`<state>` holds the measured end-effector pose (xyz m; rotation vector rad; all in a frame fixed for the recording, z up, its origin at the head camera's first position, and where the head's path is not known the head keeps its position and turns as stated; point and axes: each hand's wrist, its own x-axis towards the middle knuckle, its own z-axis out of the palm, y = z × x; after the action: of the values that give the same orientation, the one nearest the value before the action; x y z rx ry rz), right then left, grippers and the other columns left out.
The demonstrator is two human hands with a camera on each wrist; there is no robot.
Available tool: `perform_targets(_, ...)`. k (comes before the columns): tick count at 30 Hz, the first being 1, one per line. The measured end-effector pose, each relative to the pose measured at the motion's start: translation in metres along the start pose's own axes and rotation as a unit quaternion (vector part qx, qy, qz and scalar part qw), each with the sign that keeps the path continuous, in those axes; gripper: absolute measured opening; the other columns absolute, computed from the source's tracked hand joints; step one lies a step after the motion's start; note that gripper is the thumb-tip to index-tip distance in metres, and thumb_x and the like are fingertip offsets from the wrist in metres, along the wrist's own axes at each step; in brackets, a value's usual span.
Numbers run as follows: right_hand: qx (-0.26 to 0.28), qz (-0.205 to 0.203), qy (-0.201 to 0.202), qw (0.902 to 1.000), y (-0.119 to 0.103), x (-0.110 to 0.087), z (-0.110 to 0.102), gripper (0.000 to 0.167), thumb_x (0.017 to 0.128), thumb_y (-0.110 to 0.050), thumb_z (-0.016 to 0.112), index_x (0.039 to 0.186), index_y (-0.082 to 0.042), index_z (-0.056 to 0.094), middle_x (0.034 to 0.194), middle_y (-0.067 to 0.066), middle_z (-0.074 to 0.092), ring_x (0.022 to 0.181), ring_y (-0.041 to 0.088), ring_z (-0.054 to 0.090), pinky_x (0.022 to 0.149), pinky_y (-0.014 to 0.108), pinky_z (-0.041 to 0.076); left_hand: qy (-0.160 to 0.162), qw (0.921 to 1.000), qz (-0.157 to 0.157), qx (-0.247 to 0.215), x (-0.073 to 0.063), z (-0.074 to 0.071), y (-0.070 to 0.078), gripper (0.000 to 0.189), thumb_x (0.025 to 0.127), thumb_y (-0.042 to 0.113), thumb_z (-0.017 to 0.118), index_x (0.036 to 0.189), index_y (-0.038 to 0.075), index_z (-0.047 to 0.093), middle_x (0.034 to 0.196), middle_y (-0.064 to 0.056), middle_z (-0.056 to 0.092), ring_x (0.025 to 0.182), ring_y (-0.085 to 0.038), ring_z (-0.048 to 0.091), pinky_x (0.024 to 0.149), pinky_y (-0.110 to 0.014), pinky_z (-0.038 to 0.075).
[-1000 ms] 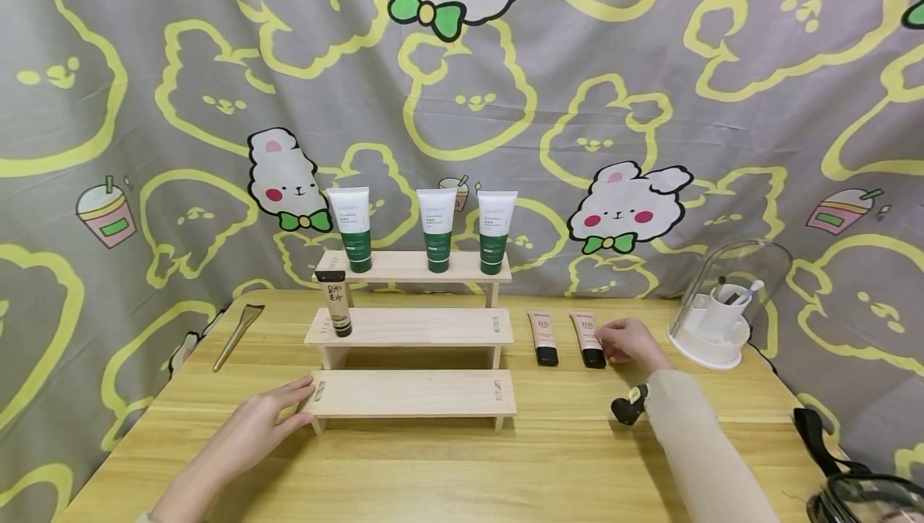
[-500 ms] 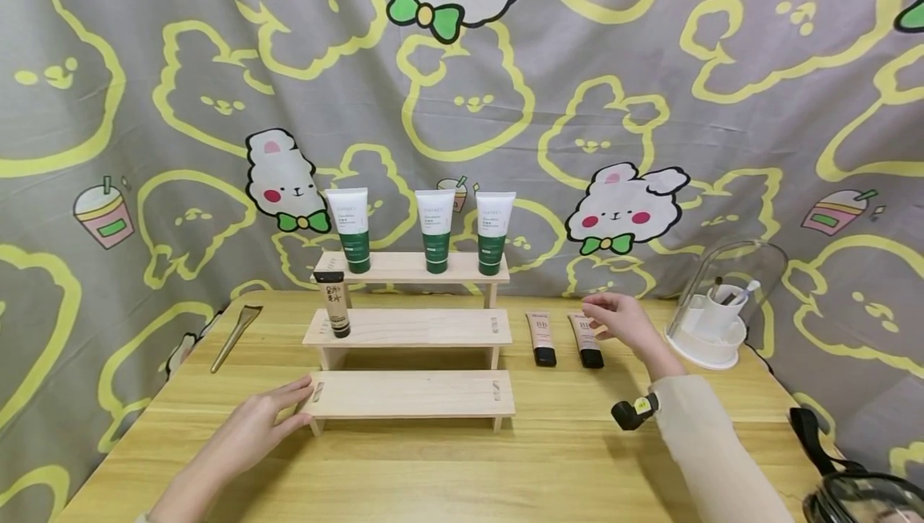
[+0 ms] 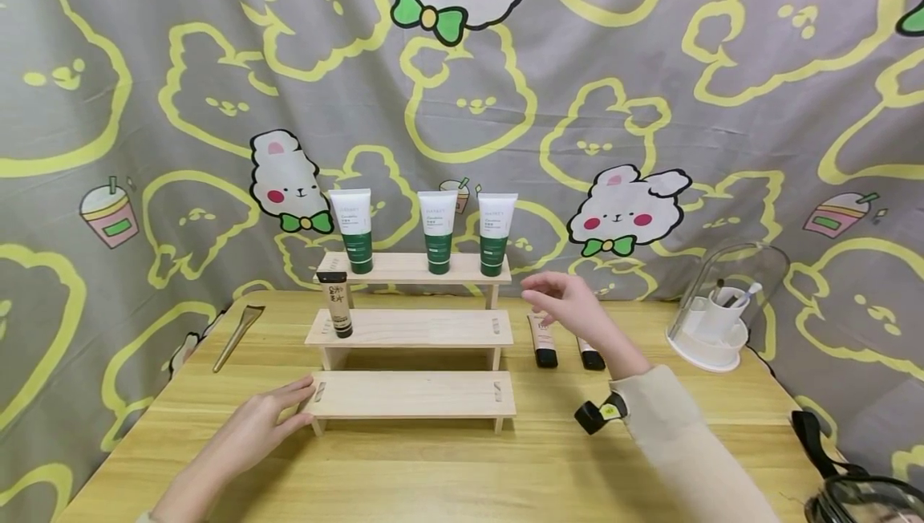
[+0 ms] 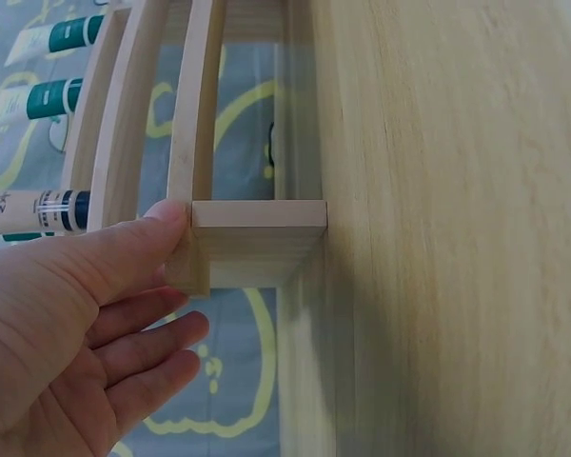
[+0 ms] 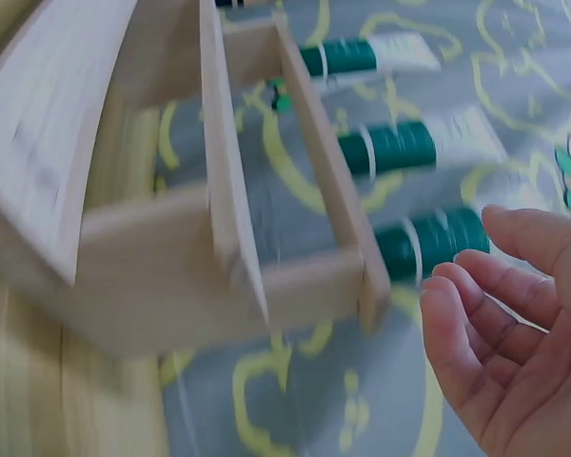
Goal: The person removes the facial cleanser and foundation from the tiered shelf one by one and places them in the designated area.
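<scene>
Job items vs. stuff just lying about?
Likely job:
three-tier wooden stand, touched by left hand
three white-and-green tubes
beige black-capped tube
two pink tubes, near right hand

Apparently lying about:
gold-handled brush
domed brush holder
black strap

Brush (image 3: 234, 342) lying aslant, far left on the desk (image 3: 433, 475)! Over right, a white holder (image 3: 711, 338) under a clear dome, bunny-print curtain (image 3: 476, 126) behind, black strap (image 3: 814, 439) lower right!
</scene>
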<state>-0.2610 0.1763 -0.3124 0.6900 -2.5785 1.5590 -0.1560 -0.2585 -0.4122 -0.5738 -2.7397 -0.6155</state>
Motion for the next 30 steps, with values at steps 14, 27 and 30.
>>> perform_targets(14, 0.011, -0.059, -0.076, 0.9953, -0.033, 0.037, 0.077, 0.025, 0.087, -0.012, 0.064, 0.107, 0.003, 0.063, 0.088, 0.007, 0.063, 0.07, 0.02, 0.059, 0.051, 0.031, 0.054, 0.0, 1.0, 0.001, 0.002, 0.0, 0.001, 0.001, 0.039, 0.08, 0.016, 0.072, 0.114, -0.002, 0.064, 0.123, -0.016, 0.056, 0.105, -0.033, 0.057, 0.088, -0.049, 0.045)
perform_targets(27, 0.079, -0.027, -0.096, 0.9919, -0.049, 0.061, 0.147, 0.027, 0.085, -0.013, 0.067, 0.109, 0.0, 0.063, 0.088, 0.005, 0.059, 0.071, 0.022, 0.058, 0.053, 0.034, 0.056, 0.002, 1.0, 0.002, 0.004, 0.0, 0.001, 0.0, 0.039, 0.08, 0.016, 0.071, 0.114, -0.002, 0.063, 0.123, -0.016, 0.056, 0.106, -0.034, 0.056, 0.088, -0.049, 0.045)
perform_targets(30, 0.101, -0.022, -0.09, 0.9906, -0.056, 0.063, 0.158, 0.027, 0.086, -0.01, 0.066, 0.11, 0.002, 0.061, 0.09, 0.008, 0.059, 0.077, 0.035, 0.059, 0.055, 0.04, 0.056, 0.003, 1.0, 0.003, 0.005, 0.0, 0.001, 0.0, 0.039, 0.08, 0.015, 0.071, 0.113, -0.003, 0.063, 0.122, -0.017, 0.056, 0.105, -0.034, 0.056, 0.088, -0.049, 0.045)
